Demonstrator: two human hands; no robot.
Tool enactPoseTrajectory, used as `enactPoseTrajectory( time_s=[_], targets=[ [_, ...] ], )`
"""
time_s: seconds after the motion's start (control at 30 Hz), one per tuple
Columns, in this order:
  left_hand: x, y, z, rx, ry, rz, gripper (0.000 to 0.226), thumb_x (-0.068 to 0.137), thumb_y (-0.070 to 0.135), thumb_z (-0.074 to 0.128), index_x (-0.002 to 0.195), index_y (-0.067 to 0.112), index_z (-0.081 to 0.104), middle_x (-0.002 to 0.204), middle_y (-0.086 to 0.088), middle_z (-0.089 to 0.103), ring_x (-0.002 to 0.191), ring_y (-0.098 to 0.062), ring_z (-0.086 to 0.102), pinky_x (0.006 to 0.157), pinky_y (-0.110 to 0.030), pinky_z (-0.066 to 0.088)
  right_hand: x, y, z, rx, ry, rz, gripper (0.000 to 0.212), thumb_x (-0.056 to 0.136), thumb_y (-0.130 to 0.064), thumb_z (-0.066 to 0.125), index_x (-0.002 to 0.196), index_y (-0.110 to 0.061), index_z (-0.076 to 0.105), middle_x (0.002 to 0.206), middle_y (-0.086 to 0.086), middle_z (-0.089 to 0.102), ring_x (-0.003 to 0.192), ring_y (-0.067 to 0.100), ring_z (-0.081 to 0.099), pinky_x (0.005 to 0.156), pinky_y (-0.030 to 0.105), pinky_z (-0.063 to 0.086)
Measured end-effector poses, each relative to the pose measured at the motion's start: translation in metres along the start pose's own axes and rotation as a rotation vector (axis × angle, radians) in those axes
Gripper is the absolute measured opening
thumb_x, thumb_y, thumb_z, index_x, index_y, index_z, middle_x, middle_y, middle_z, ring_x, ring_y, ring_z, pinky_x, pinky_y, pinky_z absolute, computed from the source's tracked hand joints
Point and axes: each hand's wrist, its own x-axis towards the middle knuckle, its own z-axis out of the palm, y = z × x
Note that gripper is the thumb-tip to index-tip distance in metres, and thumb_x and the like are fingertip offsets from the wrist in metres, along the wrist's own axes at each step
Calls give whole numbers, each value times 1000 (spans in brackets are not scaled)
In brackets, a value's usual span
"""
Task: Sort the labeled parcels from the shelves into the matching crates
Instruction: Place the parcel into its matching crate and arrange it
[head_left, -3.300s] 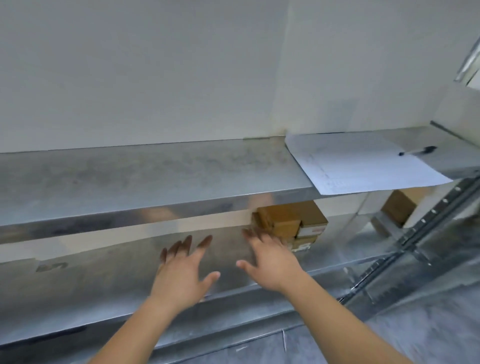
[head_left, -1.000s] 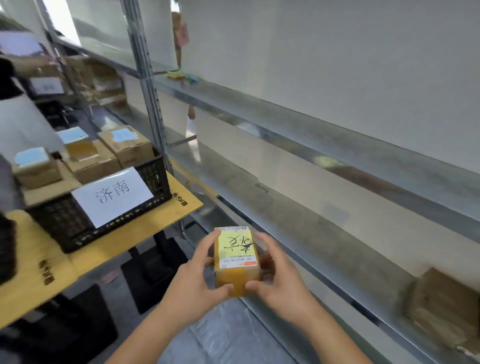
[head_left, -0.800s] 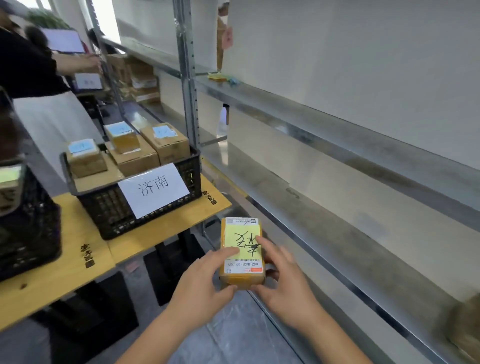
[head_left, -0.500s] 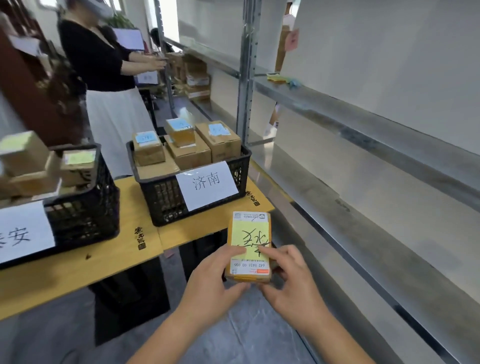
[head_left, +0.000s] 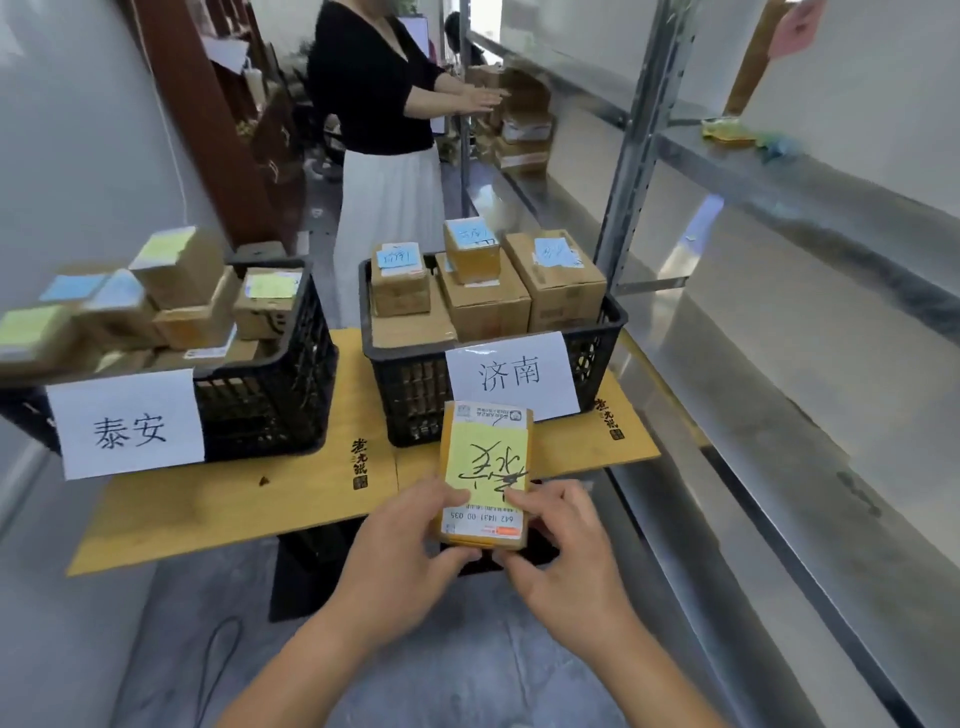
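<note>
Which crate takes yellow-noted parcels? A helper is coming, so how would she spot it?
Find the wooden table beside the metal shelving; two black crates stand on it. Take the left crate, farther from the shelving. Its white sign reads 泰安, and some parcels in it carry yellow-green notes, unlike the right crate's all-blue ones.

Colours: tan cartons, black crates, yellow/blue notes

Parcel (head_left: 485, 475): tan, yellow note with black handwriting, white label with a red strip. Both crates black mesh: left crate (head_left: 270, 395) carries a white sign (head_left: 127, 423) in black characters, cartons with yellow-green and blue notes; right crate (head_left: 410, 384) carries a white sign (head_left: 511, 376), blue-noted brown cartons. Counter (head_left: 291, 491): ochre, black stamps. Shelves (head_left: 779, 171): grey metal. Bystander (head_left: 382, 130): black top, white skirt.
</note>
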Motion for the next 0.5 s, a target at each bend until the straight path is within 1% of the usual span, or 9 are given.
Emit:
enactPoseTrajectory(
  time_s=[0.07,0.13,0.23,0.33,0.43,0.5],
  targets=[
    [17,-6,-1,29,32,-23,52,75,24,87,113,41,55,109,34,57,106,14,52,84,-5,43,26,10,4,25,-28,-1,64,76,-9,82,124,-44,61,121,-22,47,124,11,56,99,27,54],
    [33,-11,-4,68,47,-60,57,75,25,87,112,47,49,107,41,51,106,14,52,83,-5,44,52,19,9,34,-74,-6,65,77,-9,84,122,-48,60,120,-26,47,123,7,57,98,26,54],
    [53,-17,-16,121,96,-95,58,75,35,81,116,51,43,109,38,53,105,9,53,80,-12,46,90,30,25,73,-147,-30,71,76,-7,87,120,-54,58,120,-28,46,120,2,58,98,23,54],
    [63,-31,-38,137,157,-155,71,77,43,76,132,60,34,121,28,54,111,6,51,87,-14,46,126,29,58,93,-223,-125,76,74,-7,89,122,-55,57,119,-28,45,117,3,59,94,17,53],
    [59,-57,-68,169,220,-236,71,79,43,78,135,61,38,125,28,53,114,5,51,91,-15,46,153,18,97,108,-332,-197,76,74,-9,89,125,-54,55,119,-27,43,114,6,59,88,13,53],
    [51,-74,-89,153,264,-292,66,78,43,80,130,62,46,125,30,54,115,7,52,92,-14,46,167,7,121,90,-402,-241,70,75,-20,88,128,-52,55,119,-27,43,113,6,58,88,16,53]
  ],
)
